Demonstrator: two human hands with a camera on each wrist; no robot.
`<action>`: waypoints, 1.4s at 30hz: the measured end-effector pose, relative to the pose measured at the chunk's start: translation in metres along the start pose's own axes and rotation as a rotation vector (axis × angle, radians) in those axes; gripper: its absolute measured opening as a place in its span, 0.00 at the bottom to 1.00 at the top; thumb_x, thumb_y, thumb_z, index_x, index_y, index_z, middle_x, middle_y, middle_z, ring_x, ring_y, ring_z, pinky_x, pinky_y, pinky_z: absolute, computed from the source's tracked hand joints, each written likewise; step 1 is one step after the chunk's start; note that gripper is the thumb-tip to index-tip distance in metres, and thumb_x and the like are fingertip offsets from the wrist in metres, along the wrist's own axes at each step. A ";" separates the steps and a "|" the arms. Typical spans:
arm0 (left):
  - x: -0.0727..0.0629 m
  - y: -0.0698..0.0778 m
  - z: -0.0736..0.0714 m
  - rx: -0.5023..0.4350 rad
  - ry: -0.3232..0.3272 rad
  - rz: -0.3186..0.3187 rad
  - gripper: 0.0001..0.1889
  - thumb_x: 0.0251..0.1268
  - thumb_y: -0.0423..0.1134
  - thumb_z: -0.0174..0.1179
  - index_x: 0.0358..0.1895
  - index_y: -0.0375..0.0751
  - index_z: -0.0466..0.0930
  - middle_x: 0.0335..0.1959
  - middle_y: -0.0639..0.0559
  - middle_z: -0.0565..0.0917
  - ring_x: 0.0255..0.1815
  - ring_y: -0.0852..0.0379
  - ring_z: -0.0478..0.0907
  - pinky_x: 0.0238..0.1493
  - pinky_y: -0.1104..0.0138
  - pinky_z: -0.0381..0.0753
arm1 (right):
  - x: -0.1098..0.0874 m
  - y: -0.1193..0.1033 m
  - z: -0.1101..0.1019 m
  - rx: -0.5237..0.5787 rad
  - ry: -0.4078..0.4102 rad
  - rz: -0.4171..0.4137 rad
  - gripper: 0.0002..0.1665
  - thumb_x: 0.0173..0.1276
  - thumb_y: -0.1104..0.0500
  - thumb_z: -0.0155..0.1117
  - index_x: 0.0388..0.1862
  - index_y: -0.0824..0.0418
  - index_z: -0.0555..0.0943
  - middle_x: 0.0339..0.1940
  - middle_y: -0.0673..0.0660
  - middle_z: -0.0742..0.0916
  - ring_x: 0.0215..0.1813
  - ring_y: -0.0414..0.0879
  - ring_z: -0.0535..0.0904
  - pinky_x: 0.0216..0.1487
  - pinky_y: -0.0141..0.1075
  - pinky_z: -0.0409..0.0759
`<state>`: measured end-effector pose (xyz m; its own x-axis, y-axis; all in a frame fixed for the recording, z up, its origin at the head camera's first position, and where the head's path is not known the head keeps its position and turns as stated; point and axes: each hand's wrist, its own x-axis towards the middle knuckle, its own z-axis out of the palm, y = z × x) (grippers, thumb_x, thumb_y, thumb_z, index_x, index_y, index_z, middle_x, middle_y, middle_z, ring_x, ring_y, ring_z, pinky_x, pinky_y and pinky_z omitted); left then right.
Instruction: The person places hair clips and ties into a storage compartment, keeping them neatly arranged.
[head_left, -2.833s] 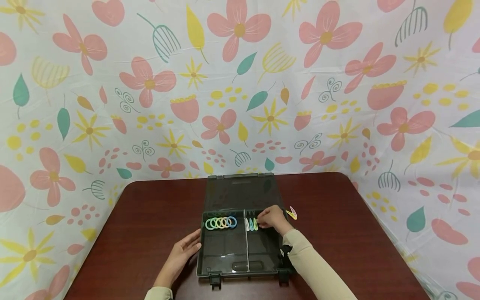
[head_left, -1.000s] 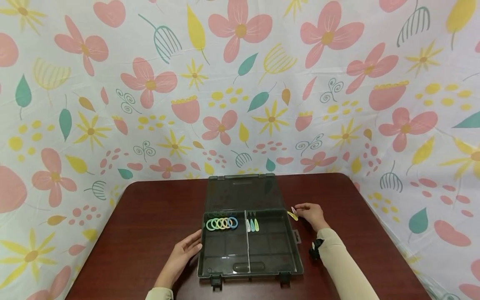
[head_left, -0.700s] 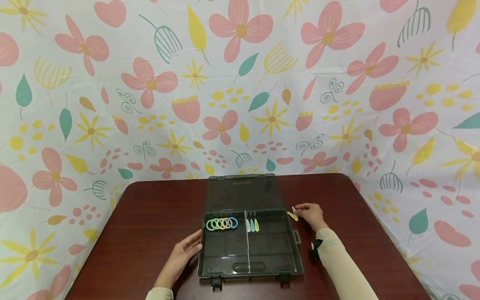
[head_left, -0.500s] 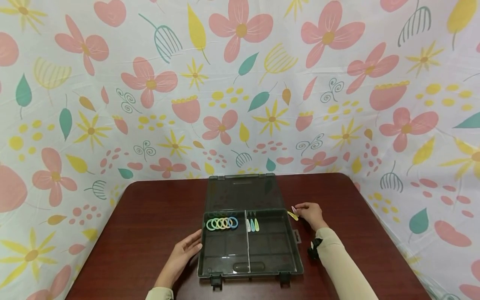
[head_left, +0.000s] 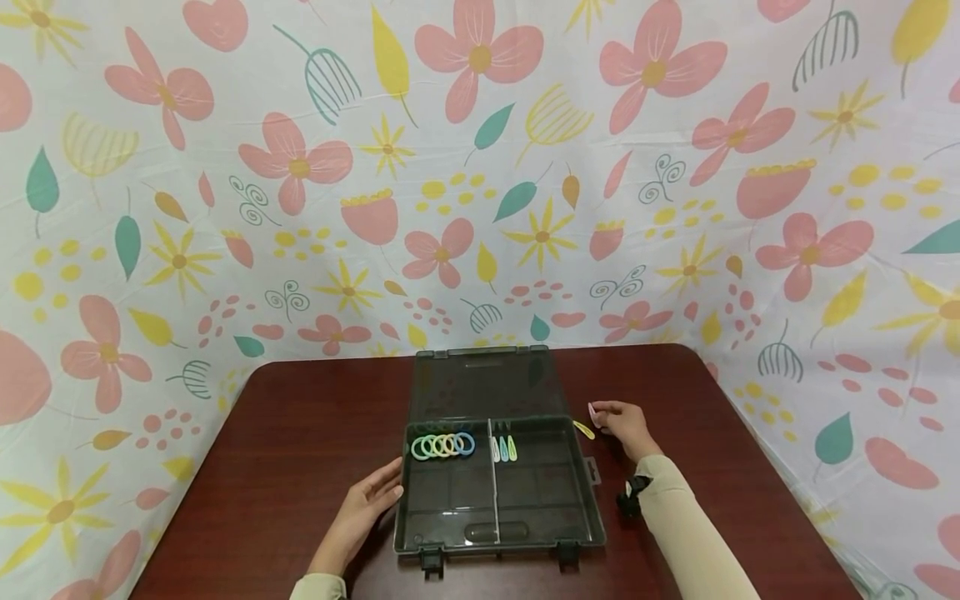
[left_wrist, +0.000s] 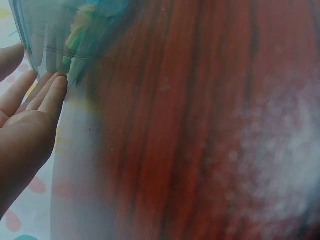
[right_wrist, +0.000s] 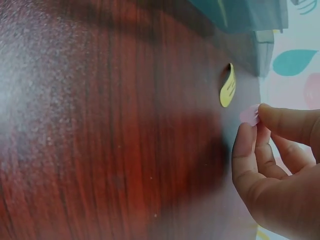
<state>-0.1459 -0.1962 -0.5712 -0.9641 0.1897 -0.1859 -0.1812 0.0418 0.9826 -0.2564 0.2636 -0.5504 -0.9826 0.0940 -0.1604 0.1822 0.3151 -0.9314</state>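
Note:
My right hand (head_left: pixel 624 427) pinches a pink hair clip (right_wrist: pixel 250 115) between thumb and fingertip, just above the table right of the box. A yellow hair clip (right_wrist: pixel 228 87) lies on the wood close by. With fairly straight fingers, my left hand (head_left: pixel 369 504) touches the left wall of the dark see-through plastic box (head_left: pixel 450 549). Inside the box, a row of overlapping pastel rings (head_left: pixel 443 446) fills the top of the left half. White, blue and yellow-green hair clips (head_left: pixel 503 448) stand side by side at the top of the right half, against the divider (head_left: pixel 495 500).
The box's lid (head_left: pixel 487 387) lies open toward the back of the dark red wooden table (head_left: pixel 315 433). Two latches (head_left: pixel 432 562) stick out at its front, and a hang tab (head_left: pixel 592 471) at its right side. A flower-print cloth (head_left: pixel 480 167) hangs behind the table.
From inside the box beside the clips, my right hand has moved right to the two loose clips and lifted the pink one away from the yellow. The left hand has stayed put.

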 end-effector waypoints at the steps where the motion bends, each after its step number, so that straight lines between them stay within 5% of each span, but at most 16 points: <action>1: 0.000 0.000 0.000 0.000 0.000 0.000 0.31 0.69 0.39 0.59 0.73 0.40 0.61 0.71 0.37 0.62 0.70 0.40 0.61 0.63 0.55 0.69 | 0.000 -0.001 0.000 0.007 -0.002 0.002 0.20 0.70 0.68 0.56 0.60 0.75 0.74 0.52 0.71 0.81 0.48 0.55 0.81 0.46 0.43 0.81; 14: 0.001 -0.003 0.000 0.002 0.000 0.006 0.30 0.69 0.37 0.58 0.72 0.38 0.61 0.71 0.36 0.63 0.70 0.40 0.62 0.63 0.56 0.70 | 0.000 -0.013 -0.003 0.024 -0.039 0.026 0.22 0.72 0.67 0.54 0.63 0.73 0.71 0.56 0.71 0.78 0.47 0.49 0.80 0.45 0.36 0.82; 26: 0.001 -0.002 -0.001 -0.001 0.002 0.008 0.31 0.68 0.39 0.60 0.72 0.39 0.62 0.70 0.38 0.64 0.70 0.40 0.62 0.64 0.54 0.69 | 0.001 -0.034 0.006 0.048 -0.061 0.000 0.23 0.73 0.65 0.54 0.63 0.74 0.71 0.55 0.69 0.79 0.46 0.45 0.80 0.49 0.40 0.81; 42: 0.002 -0.002 -0.002 0.007 -0.006 0.003 0.30 0.69 0.38 0.59 0.72 0.38 0.62 0.70 0.37 0.64 0.70 0.40 0.61 0.64 0.54 0.69 | -0.018 -0.062 0.042 0.155 -0.114 0.004 0.20 0.70 0.66 0.59 0.58 0.74 0.75 0.49 0.63 0.83 0.41 0.41 0.81 0.51 0.42 0.80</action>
<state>-0.1475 -0.1978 -0.5735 -0.9634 0.1958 -0.1829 -0.1770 0.0477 0.9831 -0.2521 0.2024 -0.5036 -0.9813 -0.0153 -0.1920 0.1869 0.1652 -0.9684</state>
